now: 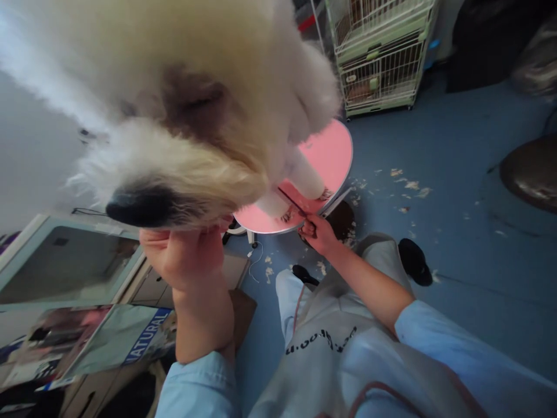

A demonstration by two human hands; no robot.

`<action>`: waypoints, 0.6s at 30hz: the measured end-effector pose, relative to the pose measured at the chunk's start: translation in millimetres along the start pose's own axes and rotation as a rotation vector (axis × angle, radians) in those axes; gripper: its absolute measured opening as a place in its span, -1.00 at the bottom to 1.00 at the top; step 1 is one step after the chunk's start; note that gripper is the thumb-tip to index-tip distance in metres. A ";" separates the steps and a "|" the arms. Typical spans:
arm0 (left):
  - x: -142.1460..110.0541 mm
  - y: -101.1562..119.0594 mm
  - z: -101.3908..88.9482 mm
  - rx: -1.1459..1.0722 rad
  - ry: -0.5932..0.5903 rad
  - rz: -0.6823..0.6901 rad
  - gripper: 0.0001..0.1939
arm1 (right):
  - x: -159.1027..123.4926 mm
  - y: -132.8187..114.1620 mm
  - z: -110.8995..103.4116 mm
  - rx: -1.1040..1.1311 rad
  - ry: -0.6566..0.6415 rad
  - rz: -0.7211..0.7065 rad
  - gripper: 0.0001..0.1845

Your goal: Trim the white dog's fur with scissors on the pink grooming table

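Observation:
A fluffy white dog (261,69) with a black nose fills the upper left, its head close to the camera. Its front paws rest on a round pink table (333,148). Under the dog's muzzle, my left hand (185,255) is closed on the chin; its fingertips are partly hidden by the fur. My right hand (319,233) is lower, by the near edge of the table. Its fingers are closed around one end of a thin dark tool (290,200) that reaches across in front of the paws. Whether this is a comb or scissors I cannot tell.
Stacked wire cages (383,81) stand at the back. Cut fur (411,184) is scattered over the blue floor (461,157). A brown round seat (531,174) is at the right. On the left, a glass-fronted cabinet (73,261) and a printed bag (117,342) are near my left arm.

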State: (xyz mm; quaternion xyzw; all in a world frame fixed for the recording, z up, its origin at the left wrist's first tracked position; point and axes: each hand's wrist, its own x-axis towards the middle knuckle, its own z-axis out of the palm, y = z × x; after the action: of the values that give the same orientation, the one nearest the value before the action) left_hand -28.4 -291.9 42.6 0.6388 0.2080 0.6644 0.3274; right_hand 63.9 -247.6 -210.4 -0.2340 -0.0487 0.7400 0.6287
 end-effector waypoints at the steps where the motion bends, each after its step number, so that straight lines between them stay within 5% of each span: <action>1: -0.4 -0.1 -0.8 -0.002 0.004 -0.004 -0.68 | 0.6 0.0 -0.7 0.008 -0.008 -0.026 -0.83; 7: -1.9 0.3 -3.6 0.029 -0.049 0.006 -0.66 | 4.4 2.5 -2.5 -0.120 0.047 -0.102 -0.58; 12: -0.7 -1.4 -2.5 -0.002 -0.026 0.009 -0.66 | 0.2 4.7 -0.2 -0.030 -0.068 -0.100 -0.68; 18: 0.1 -4.0 -5.2 0.003 -0.042 -0.016 -0.68 | 11.0 12.6 -8.1 -0.083 0.044 -0.029 -0.69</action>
State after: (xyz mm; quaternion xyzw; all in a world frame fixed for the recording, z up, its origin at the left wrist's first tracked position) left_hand -32.9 -288.2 39.4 0.6515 0.2071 0.6478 0.3361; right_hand 54.6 -241.4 -225.3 -0.2752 -0.0690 0.7227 0.6302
